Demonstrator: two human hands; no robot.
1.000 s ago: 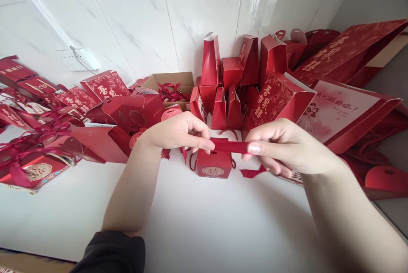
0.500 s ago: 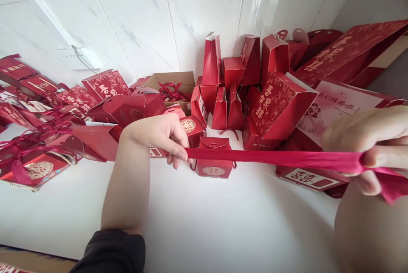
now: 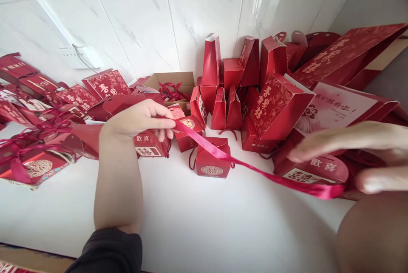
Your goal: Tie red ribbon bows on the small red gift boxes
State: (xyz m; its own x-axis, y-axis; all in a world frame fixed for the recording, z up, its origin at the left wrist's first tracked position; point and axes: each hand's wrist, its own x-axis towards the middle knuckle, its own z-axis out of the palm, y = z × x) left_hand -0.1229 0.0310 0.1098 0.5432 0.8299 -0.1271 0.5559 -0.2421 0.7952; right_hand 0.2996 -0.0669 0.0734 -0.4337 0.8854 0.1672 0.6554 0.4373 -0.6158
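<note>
My left hand [image 3: 146, 122] pinches one end of a dark pink ribbon [image 3: 242, 163] between thumb and fingers. From there the ribbon slants down to the right, and its other end hangs loose in the air. Beyond that loose end is my right hand [image 3: 357, 154], fingers and thumb spread apart, holding nothing and slightly blurred. Behind the ribbon, a small red gift box [image 3: 213, 166] with a gold round emblem and cord handles stands upright on the white table [image 3: 204, 217]. The ribbon crosses in front of its upper part.
Many red gift boxes [image 3: 270, 107] crowd the back and right. An open cardboard box [image 3: 188, 78] holds dark red ribbons [image 3: 174, 92]. At left lie red boxes, one with a ribbon bow [image 3: 21, 166]. A wall socket [image 3: 81, 58] is on the tiled wall.
My right hand has let go of the ribbon and opened. The ribbon, level and taut before, now droops to the right. My left hand has moved left and up with its end.
</note>
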